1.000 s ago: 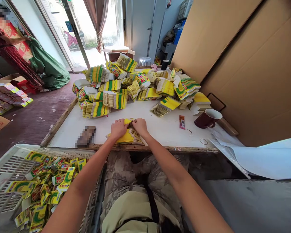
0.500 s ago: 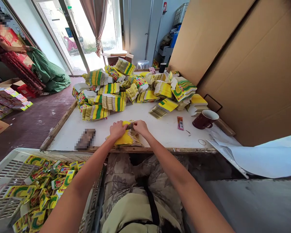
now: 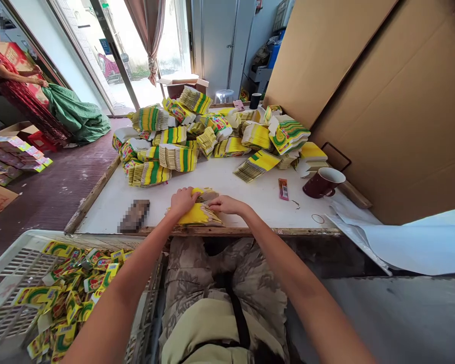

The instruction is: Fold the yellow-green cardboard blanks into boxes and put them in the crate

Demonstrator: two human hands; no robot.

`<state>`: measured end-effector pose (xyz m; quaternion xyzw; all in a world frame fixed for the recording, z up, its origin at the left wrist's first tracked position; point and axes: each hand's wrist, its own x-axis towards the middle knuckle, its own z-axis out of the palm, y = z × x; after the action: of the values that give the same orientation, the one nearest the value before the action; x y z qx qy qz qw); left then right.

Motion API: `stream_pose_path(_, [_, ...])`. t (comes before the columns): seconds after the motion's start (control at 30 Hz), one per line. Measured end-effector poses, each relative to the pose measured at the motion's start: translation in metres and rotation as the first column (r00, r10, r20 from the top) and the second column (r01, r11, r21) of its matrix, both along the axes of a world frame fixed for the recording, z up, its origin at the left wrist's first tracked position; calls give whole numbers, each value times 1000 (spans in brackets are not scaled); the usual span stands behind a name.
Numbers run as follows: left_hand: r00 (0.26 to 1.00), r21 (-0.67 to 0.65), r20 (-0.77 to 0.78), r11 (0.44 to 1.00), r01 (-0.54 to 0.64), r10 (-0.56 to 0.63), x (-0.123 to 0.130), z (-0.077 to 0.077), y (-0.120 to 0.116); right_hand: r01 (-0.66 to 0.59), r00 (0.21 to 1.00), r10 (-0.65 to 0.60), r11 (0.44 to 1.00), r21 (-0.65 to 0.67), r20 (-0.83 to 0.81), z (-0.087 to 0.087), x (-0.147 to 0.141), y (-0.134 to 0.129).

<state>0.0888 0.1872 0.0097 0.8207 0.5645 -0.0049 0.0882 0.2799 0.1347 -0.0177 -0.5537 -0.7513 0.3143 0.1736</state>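
Observation:
At the near edge of the white table (image 3: 246,215) lies a fanned stack of yellow cardboard packaging (image 3: 195,215). My left hand (image 3: 184,201) grips the stack's upper left part, its thumb over the yellow card. My right hand (image 3: 226,205) is at the stack's right side, fingers pinched together at the card edges; whether a piece is between them is too small to tell. Behind my hands, bundles of flat yellow and green boxes (image 3: 178,157) are heaped across the table. One separate bundle (image 3: 257,165) lies fanned out to the right of the heap.
A blurred dark object (image 3: 134,216) lies left of my hands. To the right are a small pink packet (image 3: 283,189) and a maroon mug (image 3: 323,182). A white crate (image 3: 7,288) holds many yellow boxes. Cardboard sheets stand at right; a person (image 3: 20,86) holds green cloth.
My right hand has moved slightly right and down, away from my left hand, exposing more of the stack between them. My left hand has stayed on the stack.

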Motion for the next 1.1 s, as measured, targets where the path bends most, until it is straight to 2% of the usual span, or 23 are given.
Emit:
stream_pose_path(0.1, [1000, 33, -7, 999, 2, -2, 1, -2, -3, 146, 988, -151, 983, 114, 38, -1, 0, -4])
stream_pose_path(0.17, [1000, 47, -12, 999, 4, -3, 1, -3, -3, 263, 958, -280, 942, 207, 59, -3, -2, -4])
stream_pose_path(0.23, [1000, 55, -16, 998, 6, -5, 2, -3, -3, 324, 930, -358, 905, 276, 82, -5, -6, -4])
stream_pose_path(0.37, [1000, 59, -19, 998, 6, -5, 2, -4, -3, 324, 908, -394, 875, 358, 141, -11, -12, -8])
stream_pose_path(0.5, [1000, 58, -17, 998, 2, -1, 2, -4, -4, 269, 907, -368, 880, 392, 203, -14, -14, -11])
stream_pose_path(0.63, [1000, 55, -12, 998, 4, -3, 1, -3, -4, 265, 901, -369, 884, 386, 228, -13, -17, -10])
stream_pose_path(0.83, [1000, 67, -12, 998, 11, -11, 0, -4, -5, 412, 852, -485, 854, 317, 199, -10, -31, 5])
stream_pose_path(1.0, [1000, 55, -9, 998, 19, -19, 0, -6, -2, 558, 804, -585, 805, 201, 111, -10, -42, 21])
stream_pose_path(1.1, [1000, 44, -5, 999, 17, -17, 1, -7, 1, 625, 778, -628, 776, 84, 7, -11, -49, 28])
